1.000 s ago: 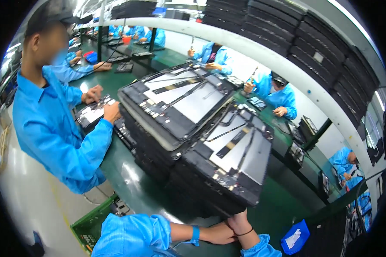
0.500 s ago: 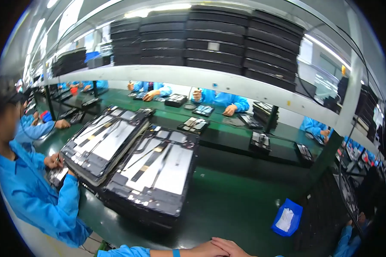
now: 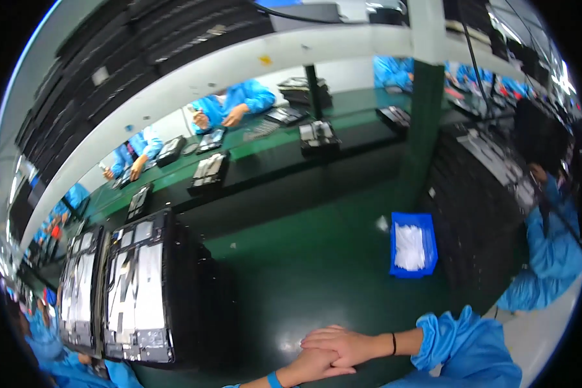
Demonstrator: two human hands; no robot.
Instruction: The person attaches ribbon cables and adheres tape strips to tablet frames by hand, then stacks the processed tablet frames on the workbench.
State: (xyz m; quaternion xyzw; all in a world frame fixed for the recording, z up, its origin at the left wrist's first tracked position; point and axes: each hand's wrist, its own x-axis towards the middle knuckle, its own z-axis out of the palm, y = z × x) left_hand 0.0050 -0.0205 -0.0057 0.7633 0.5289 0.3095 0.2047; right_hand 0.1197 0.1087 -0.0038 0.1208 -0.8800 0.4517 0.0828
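Observation:
My left hand [image 3: 312,367], with a blue band at its wrist, is at the near edge of the green table. My right hand [image 3: 346,346], with a thin black band, lies across it, fingers stretched over its back. Both hands look empty; the left one's fingers are partly covered. To the left stand two tall stacks of opened tablet-like devices, a nearer stack [image 3: 136,291] and a farther-left stack [image 3: 81,291], with silvery panels and black ribbon strips showing on top. A blue bin [image 3: 414,265] holding white paper-like pieces [image 3: 410,246] stands beyond my hands to the right.
A white shelf beam [image 3: 265,61] crosses above the table, carrying black stacked trays [image 3: 142,39]. A dark green post [image 3: 423,129] stands at the back right. Black stacks [image 3: 472,213] line the right side. Several opened devices [image 3: 318,136] lie along the far ledge. People in blue sleeves work around.
My view has swung to the right, so the device stacks now sit farther left and the blue bin nearer the middle. My hands stay together and show more fully.

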